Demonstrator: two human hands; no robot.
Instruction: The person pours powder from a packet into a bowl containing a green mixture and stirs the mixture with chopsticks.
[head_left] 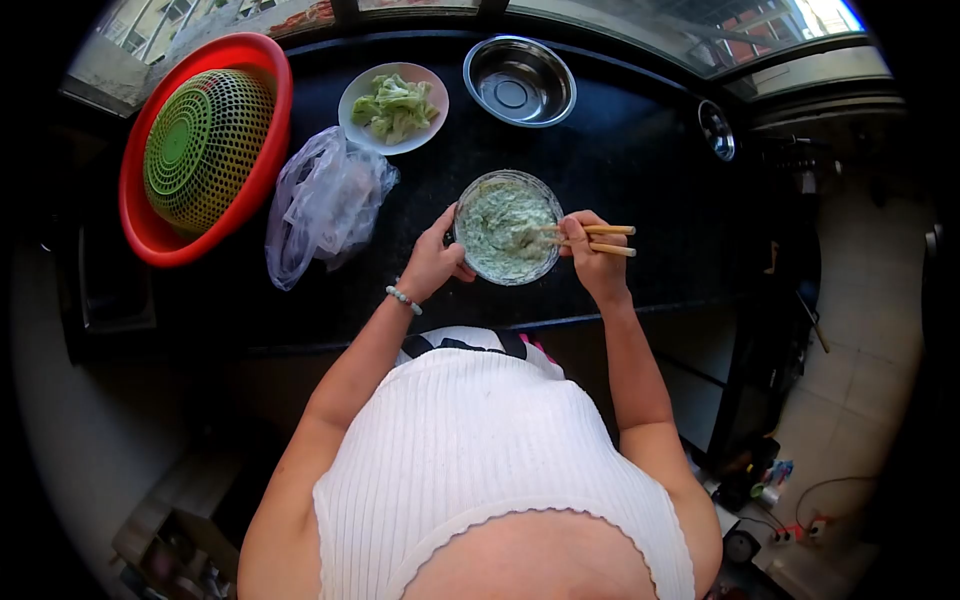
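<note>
A glass bowl (508,280) stands on the dark counter in front of me, holding a pale green, lumpy mixture (505,225). My left hand (437,258) is closed on the bowl's left rim, thumb and fingers against its side. In my right hand (593,255) is a pair of wooden chopsticks (615,230), gripped at the bowl's right edge. Their tips dip into the mixture and are partly hidden by it.
Behind the bowl are a white plate (350,112) of chopped pale green vegetable (396,105) and a steel basin (520,85). To the left lie a clear plastic bag (325,205) and a red basin (270,75) with a green colander (205,150). A window borders the counter's (630,150) back.
</note>
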